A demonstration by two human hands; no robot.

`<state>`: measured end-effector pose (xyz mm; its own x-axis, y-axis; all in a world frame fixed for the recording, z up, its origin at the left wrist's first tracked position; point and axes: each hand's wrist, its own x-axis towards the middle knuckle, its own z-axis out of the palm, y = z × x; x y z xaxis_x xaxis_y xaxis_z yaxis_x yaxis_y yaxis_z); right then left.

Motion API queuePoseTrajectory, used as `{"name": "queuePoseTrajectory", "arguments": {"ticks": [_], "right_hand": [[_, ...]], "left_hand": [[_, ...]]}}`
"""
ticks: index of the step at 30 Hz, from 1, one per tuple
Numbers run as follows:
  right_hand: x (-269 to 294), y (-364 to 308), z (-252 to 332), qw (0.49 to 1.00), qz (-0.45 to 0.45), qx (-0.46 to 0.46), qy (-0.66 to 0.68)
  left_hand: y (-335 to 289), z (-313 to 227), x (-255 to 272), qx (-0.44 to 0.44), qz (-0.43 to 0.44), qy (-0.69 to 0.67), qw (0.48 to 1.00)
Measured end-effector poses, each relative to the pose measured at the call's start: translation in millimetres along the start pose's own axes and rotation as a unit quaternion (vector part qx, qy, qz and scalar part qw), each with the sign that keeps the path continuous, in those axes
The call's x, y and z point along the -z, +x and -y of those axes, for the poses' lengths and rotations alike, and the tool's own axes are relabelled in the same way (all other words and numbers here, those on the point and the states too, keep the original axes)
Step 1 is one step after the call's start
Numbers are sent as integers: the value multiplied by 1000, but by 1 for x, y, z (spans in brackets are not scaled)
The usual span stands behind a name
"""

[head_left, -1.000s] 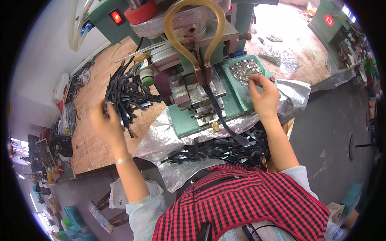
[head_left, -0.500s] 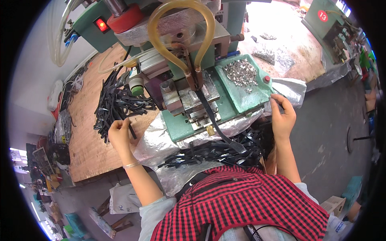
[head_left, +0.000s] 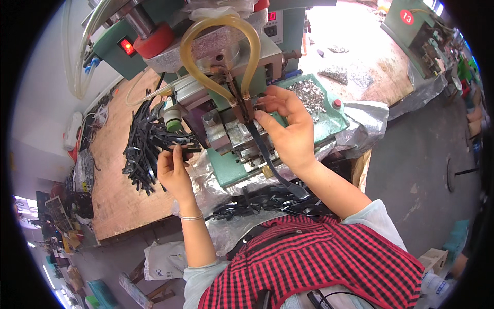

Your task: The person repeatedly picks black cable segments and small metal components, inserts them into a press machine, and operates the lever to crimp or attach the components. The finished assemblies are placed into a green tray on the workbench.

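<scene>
A long black strip (head_left: 263, 149) hangs from the copper-coloured jaws (head_left: 243, 110) of a bench press, its wider end lying over the front edge of the green base (head_left: 226, 174). My right hand (head_left: 294, 133) is at the right side of those jaws, thumb and fingers bent together; what sits between the fingertips is hidden. To the left, my left hand (head_left: 175, 175) pinches another black strip (head_left: 193, 150) beside the press. A heap of similar black strips (head_left: 140, 149) lies on the wooden table just left of that hand.
A green tray (head_left: 329, 123) of small metal pieces (head_left: 309, 96) stands right of the press. A yellowish tube loop (head_left: 183, 49) rises above the jaws. More black strips (head_left: 242, 203) lie near my lap on plastic sheeting. Another green machine (head_left: 411, 38) stands far right.
My right hand has moved from the tray's right corner leftward to the press jaws. My left hand has shifted right and slightly away from me, bringing its strip closer to the press.
</scene>
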<state>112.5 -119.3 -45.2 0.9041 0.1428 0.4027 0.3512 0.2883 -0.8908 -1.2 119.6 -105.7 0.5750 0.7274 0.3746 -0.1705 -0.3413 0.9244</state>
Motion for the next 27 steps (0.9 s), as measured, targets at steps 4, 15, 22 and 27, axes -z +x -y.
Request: {"name": "queuePoseTrajectory", "arguments": {"ticks": [4, 15, 22, 27], "right_hand": [[-4, 2, 19, 998, 23, -49, 22], [35, 22, 28, 989, 130, -50, -44], [141, 17, -47, 956, -113, -55, -265], [138, -12, -24, 838, 8, -32, -544]], "left_hand": [[-16, -85, -25, -141, -18, -52, 988], [-41, -110, -80, -563, 182, 141, 794], [-38, -105, -89, -576, 200, 115, 784], [-41, -102, -86, -567, 191, 130, 791]]}}
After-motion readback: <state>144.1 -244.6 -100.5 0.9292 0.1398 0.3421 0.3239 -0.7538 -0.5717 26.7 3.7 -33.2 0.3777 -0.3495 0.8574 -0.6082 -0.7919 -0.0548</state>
